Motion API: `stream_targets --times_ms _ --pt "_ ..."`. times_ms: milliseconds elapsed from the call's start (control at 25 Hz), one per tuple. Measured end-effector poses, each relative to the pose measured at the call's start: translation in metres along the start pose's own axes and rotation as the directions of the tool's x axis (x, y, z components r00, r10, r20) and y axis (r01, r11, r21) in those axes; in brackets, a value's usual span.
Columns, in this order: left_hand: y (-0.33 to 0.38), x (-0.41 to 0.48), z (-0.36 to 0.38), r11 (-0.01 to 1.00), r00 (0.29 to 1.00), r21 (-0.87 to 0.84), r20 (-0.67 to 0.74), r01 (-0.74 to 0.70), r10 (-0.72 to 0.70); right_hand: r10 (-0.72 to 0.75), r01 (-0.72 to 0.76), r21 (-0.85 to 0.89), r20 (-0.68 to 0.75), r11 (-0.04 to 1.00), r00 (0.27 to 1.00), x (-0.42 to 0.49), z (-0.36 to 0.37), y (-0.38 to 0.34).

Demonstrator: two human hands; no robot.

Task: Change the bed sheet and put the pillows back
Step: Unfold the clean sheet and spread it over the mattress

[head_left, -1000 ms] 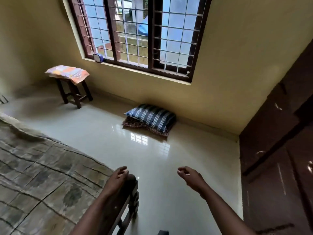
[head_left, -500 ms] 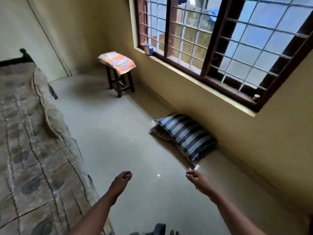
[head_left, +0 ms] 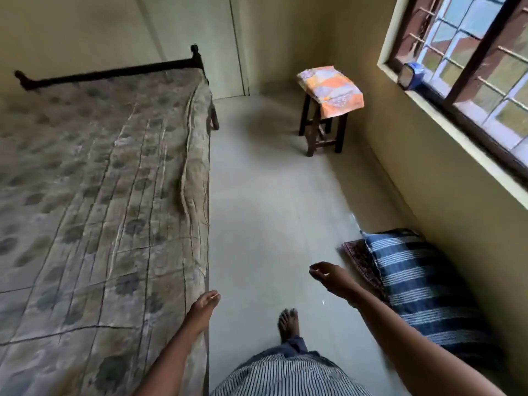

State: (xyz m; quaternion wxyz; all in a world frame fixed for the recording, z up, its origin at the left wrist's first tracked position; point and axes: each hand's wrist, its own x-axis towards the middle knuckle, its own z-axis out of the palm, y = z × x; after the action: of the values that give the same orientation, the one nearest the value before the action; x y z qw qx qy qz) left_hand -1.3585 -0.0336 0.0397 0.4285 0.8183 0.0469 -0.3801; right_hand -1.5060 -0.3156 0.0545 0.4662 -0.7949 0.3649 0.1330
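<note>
Two hands, both empty. The left hand [head_left: 204, 307] is relaxed with straight fingers at the near edge of the bed [head_left: 100, 181], and I can't tell if it touches. The right hand [head_left: 331, 277] is loosely curled around nothing, hanging over the floor [head_left: 271, 210].

Task items: the folded sheet [head_left: 330, 87], orange print and presumably the fresh one, is on the stool [head_left: 314, 132] in the far corner, well apart from me. The striped pillow [head_left: 420, 284] lies on a second pillow [head_left: 360, 258] on the floor by the window wall, just beside my right arm. The bed has a patterned cover. I can't tell whether that is the old sheet or the bare mattress.

Risks:
- The sheet overhangs the stool's front edge. A one-hand grab likely lets it unfold and drag on the floor.
- Bare foot [head_left: 288, 321] on glossy tile, with the pillows close to my path, so a slip or a snag is possible if I rush.
- If that cover is the old sheet and I skip stripping it, the change is botched.

Versus 1 s ago:
- The view has swung left, so the bed now fills the left side.
- The stool is ahead.
- The pillows have shifted from centre to my right.
- The left hand is off the bed's end frame.
</note>
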Motion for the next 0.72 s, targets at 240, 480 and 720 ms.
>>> stream_targets --times_ms 240,480,720 --pt "0.143 0.114 0.015 0.997 0.999 -0.083 -0.051 -0.007 0.003 -0.025 0.025 -0.007 -0.018 1.000 1.000 0.133 -0.092 -0.068" --pt "0.301 0.242 0.078 0.996 0.989 -0.006 0.118 -0.093 0.093 0.015 -0.008 0.062 -0.110 0.998 0.994 0.270 -0.196 -0.079" --pt "0.460 0.364 0.143 0.989 0.977 0.096 0.191 -0.111 0.091 0.167 -0.135 0.227 -0.126 0.964 0.978 0.418 -0.316 -0.092"
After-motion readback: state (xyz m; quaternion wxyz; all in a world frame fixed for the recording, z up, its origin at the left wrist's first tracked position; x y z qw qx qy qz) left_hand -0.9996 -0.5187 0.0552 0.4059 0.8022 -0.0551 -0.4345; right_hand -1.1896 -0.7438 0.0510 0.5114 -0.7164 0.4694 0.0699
